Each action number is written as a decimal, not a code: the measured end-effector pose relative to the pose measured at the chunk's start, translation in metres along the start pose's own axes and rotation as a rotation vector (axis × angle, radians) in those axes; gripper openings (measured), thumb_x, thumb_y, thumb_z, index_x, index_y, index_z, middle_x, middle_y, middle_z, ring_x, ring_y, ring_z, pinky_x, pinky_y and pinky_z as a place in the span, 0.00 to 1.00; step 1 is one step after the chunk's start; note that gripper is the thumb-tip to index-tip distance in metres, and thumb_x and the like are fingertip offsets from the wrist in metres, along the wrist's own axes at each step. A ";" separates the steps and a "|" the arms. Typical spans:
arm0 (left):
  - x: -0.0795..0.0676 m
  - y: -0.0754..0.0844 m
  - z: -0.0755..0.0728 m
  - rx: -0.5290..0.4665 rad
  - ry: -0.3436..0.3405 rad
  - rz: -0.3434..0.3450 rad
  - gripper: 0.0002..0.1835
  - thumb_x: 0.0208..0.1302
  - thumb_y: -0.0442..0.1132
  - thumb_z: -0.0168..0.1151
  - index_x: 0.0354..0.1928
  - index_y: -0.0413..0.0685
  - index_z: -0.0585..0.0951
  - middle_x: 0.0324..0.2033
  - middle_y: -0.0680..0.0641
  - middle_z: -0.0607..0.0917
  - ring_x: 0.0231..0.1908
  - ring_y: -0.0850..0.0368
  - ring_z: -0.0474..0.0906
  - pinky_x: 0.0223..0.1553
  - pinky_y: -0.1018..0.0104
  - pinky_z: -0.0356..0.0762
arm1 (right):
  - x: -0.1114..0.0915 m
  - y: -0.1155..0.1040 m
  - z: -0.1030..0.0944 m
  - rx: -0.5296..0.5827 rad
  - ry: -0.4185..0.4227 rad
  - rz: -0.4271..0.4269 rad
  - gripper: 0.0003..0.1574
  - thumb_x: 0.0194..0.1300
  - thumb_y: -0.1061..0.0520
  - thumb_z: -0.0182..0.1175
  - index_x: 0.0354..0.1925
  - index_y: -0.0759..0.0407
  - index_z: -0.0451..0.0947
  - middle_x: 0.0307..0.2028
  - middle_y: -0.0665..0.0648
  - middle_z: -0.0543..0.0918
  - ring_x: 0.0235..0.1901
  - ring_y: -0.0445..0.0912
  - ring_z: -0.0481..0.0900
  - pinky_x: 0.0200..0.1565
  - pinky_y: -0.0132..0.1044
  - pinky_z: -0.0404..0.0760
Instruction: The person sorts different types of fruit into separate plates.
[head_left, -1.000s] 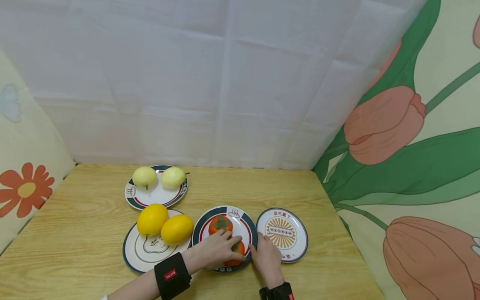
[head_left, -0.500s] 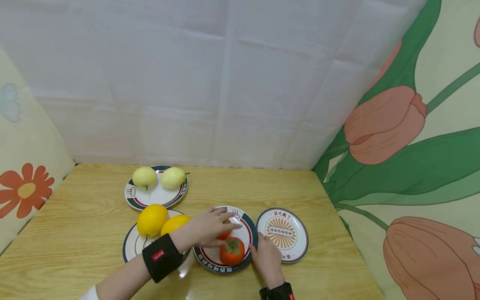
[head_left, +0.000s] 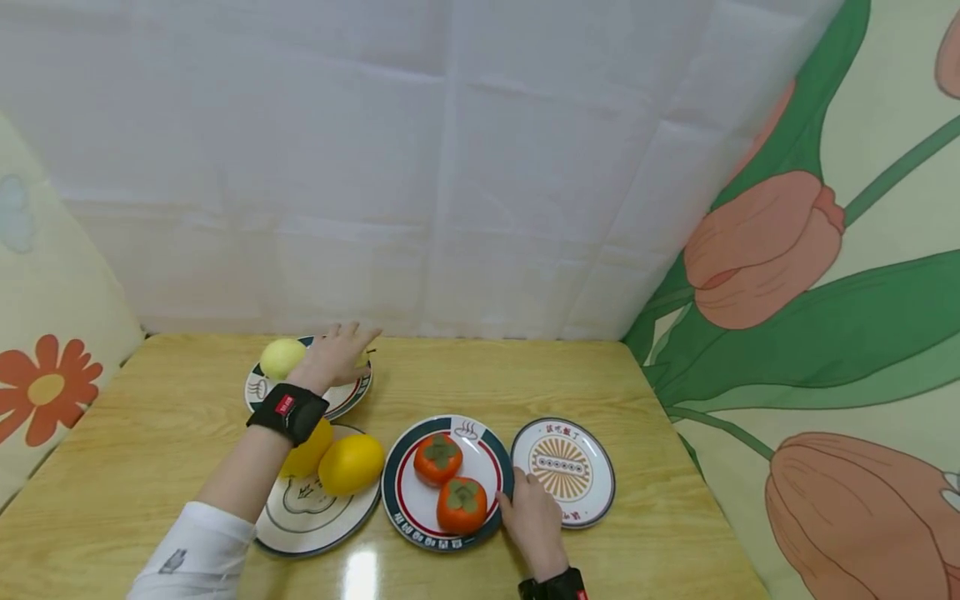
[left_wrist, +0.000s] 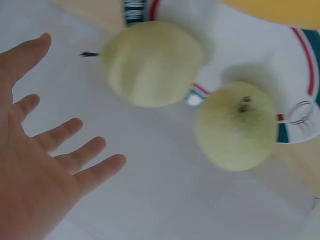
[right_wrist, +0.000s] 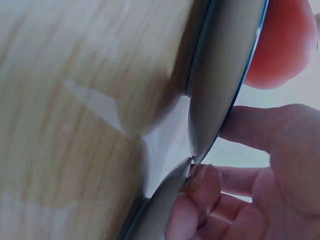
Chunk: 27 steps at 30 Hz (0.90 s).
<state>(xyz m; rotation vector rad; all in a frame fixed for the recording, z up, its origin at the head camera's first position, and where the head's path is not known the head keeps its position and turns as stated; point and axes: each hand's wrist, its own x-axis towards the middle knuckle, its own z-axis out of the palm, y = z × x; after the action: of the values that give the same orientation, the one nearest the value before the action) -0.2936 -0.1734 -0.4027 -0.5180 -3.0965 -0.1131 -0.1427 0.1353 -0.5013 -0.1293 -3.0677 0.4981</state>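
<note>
My left hand (head_left: 333, 358) hovers over the back-left plate (head_left: 257, 387), its fingers spread and empty. Two pale yellow-green pears lie on that plate, the left pear (head_left: 282, 358) in plain sight and the right one mostly hidden behind the hand. In the left wrist view the hand (left_wrist: 40, 165) is beside the stemmed pear (left_wrist: 152, 65), apart from it. My right hand (head_left: 532, 521) holds the right rim of the dark-rimmed plate (head_left: 408, 450), thumb over the edge and fingers curled beside it. On this plate sit two orange persimmons, a rear persimmon (head_left: 438, 459) and a front persimmon (head_left: 462, 506).
A small white plate (head_left: 592, 467) with a sunburst print stands right against the persimmon plate. At the left, two yellow oval fruits (head_left: 351, 464) rest on another white plate (head_left: 300, 533). A white cloth (head_left: 375, 167) hangs behind the wooden table (head_left: 645, 550).
My left hand has left the persimmons and moved back and left to the pears, uncovering both persimmons. The right hand stays at the plate rim.
</note>
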 end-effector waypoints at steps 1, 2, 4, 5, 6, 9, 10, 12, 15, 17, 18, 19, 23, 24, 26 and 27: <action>0.001 -0.004 0.003 -0.006 -0.009 -0.014 0.37 0.59 0.44 0.63 0.68 0.49 0.60 0.63 0.30 0.62 0.60 0.29 0.57 0.54 0.31 0.65 | 0.000 0.000 0.000 -0.001 -0.002 0.001 0.29 0.53 0.49 0.67 0.50 0.64 0.77 0.41 0.66 0.82 0.35 0.55 0.81 0.30 0.49 0.81; 0.002 -0.007 0.006 -0.013 -0.017 -0.025 0.37 0.59 0.44 0.63 0.69 0.49 0.59 0.63 0.29 0.61 0.60 0.28 0.57 0.54 0.30 0.65 | 0.000 0.000 0.000 -0.002 -0.001 0.000 0.29 0.53 0.49 0.67 0.49 0.64 0.77 0.41 0.66 0.82 0.34 0.55 0.81 0.30 0.49 0.81; 0.003 -0.012 0.012 -0.027 -0.029 -0.043 0.38 0.58 0.43 0.63 0.69 0.49 0.58 0.64 0.29 0.60 0.60 0.28 0.56 0.53 0.29 0.64 | 0.000 -0.001 0.000 -0.003 0.002 0.002 0.29 0.53 0.49 0.67 0.49 0.63 0.77 0.41 0.65 0.82 0.34 0.55 0.81 0.30 0.49 0.81; 0.004 -0.014 0.014 -0.036 -0.034 -0.055 0.38 0.58 0.42 0.63 0.69 0.49 0.58 0.64 0.29 0.59 0.60 0.27 0.56 0.53 0.28 0.64 | -0.001 -0.001 0.000 -0.004 0.005 0.001 0.29 0.53 0.49 0.67 0.49 0.63 0.77 0.41 0.65 0.82 0.34 0.55 0.81 0.30 0.49 0.81; 0.004 -0.016 0.017 -0.041 -0.036 -0.064 0.38 0.58 0.42 0.63 0.69 0.48 0.58 0.64 0.30 0.59 0.60 0.27 0.56 0.52 0.28 0.65 | -0.001 -0.001 0.000 -0.004 0.007 0.000 0.29 0.53 0.49 0.67 0.49 0.63 0.77 0.41 0.65 0.82 0.34 0.55 0.81 0.30 0.49 0.81; 0.003 -0.020 0.024 -0.037 -0.053 -0.096 0.39 0.56 0.41 0.64 0.68 0.46 0.59 0.63 0.29 0.61 0.57 0.27 0.60 0.50 0.29 0.68 | -0.001 -0.002 0.000 -0.002 0.005 -0.002 0.29 0.53 0.49 0.67 0.50 0.63 0.77 0.41 0.65 0.82 0.34 0.55 0.81 0.30 0.49 0.81; 0.002 -0.021 0.026 -0.034 -0.057 -0.105 0.39 0.56 0.40 0.64 0.68 0.46 0.59 0.62 0.29 0.62 0.55 0.27 0.62 0.50 0.30 0.69 | -0.001 -0.002 0.000 0.002 0.002 -0.002 0.29 0.53 0.49 0.67 0.50 0.63 0.77 0.41 0.65 0.82 0.35 0.54 0.81 0.30 0.49 0.81; 0.000 -0.023 0.030 -0.011 -0.057 -0.120 0.38 0.54 0.40 0.66 0.67 0.44 0.61 0.59 0.27 0.64 0.50 0.27 0.67 0.47 0.33 0.73 | -0.001 -0.003 0.000 0.009 -0.006 -0.001 0.29 0.53 0.49 0.67 0.50 0.63 0.77 0.42 0.65 0.82 0.35 0.54 0.81 0.31 0.49 0.81; 0.000 -0.025 0.033 0.030 -0.033 -0.124 0.37 0.53 0.39 0.68 0.64 0.41 0.64 0.53 0.26 0.67 0.42 0.30 0.72 0.42 0.38 0.77 | -0.001 -0.004 0.000 0.014 -0.014 0.002 0.29 0.53 0.49 0.67 0.50 0.63 0.77 0.42 0.65 0.82 0.35 0.54 0.81 0.31 0.49 0.81; 0.000 -0.027 0.035 0.052 -0.011 -0.118 0.36 0.51 0.38 0.69 0.62 0.38 0.65 0.50 0.25 0.68 0.38 0.32 0.73 0.38 0.41 0.80 | -0.001 -0.004 0.000 0.012 -0.013 0.002 0.29 0.53 0.49 0.67 0.50 0.63 0.77 0.42 0.65 0.82 0.35 0.55 0.81 0.31 0.50 0.81; 0.000 -0.027 0.036 0.063 -0.002 -0.116 0.36 0.51 0.38 0.69 0.60 0.37 0.65 0.48 0.25 0.69 0.36 0.32 0.73 0.36 0.42 0.80 | -0.001 -0.004 0.000 0.011 -0.009 0.001 0.29 0.53 0.48 0.67 0.50 0.63 0.77 0.42 0.65 0.82 0.35 0.55 0.81 0.31 0.50 0.81; -0.001 -0.028 0.036 0.064 0.004 -0.115 0.35 0.51 0.38 0.70 0.60 0.36 0.65 0.48 0.25 0.69 0.35 0.31 0.73 0.36 0.42 0.81 | -0.001 -0.004 0.000 0.009 -0.010 -0.001 0.29 0.53 0.48 0.67 0.50 0.63 0.77 0.42 0.65 0.82 0.35 0.55 0.81 0.31 0.50 0.81; -0.001 -0.032 0.038 0.045 0.002 -0.105 0.35 0.50 0.37 0.70 0.58 0.33 0.65 0.46 0.24 0.71 0.34 0.29 0.73 0.37 0.39 0.79 | -0.001 -0.005 0.000 0.013 -0.017 -0.006 0.29 0.53 0.48 0.67 0.50 0.63 0.77 0.41 0.65 0.82 0.35 0.54 0.81 0.31 0.49 0.81; -0.002 -0.033 0.038 0.040 0.002 -0.097 0.35 0.50 0.37 0.70 0.58 0.33 0.65 0.46 0.24 0.72 0.35 0.28 0.72 0.38 0.38 0.79 | 0.000 -0.005 0.000 0.013 -0.022 -0.007 0.29 0.53 0.49 0.67 0.50 0.63 0.77 0.42 0.65 0.82 0.35 0.54 0.81 0.31 0.49 0.81; -0.002 -0.035 0.037 0.034 0.008 -0.079 0.35 0.50 0.37 0.70 0.58 0.33 0.65 0.46 0.24 0.72 0.36 0.28 0.72 0.40 0.36 0.77 | 0.000 -0.005 0.000 0.015 -0.021 -0.009 0.29 0.53 0.49 0.67 0.50 0.63 0.77 0.42 0.65 0.82 0.35 0.54 0.81 0.31 0.49 0.81; -0.003 -0.035 0.036 0.026 0.012 -0.071 0.35 0.50 0.37 0.70 0.58 0.33 0.64 0.47 0.24 0.72 0.37 0.28 0.72 0.41 0.36 0.77 | 0.000 -0.005 0.000 0.018 -0.014 -0.013 0.29 0.53 0.49 0.67 0.50 0.63 0.77 0.42 0.65 0.82 0.35 0.55 0.81 0.31 0.49 0.81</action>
<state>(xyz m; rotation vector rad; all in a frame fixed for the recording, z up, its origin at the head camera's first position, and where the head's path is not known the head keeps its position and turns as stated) -0.3019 -0.2048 -0.4411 -0.4054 -3.1003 -0.0752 -0.1434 0.1309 -0.4994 -0.1052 -3.0752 0.5279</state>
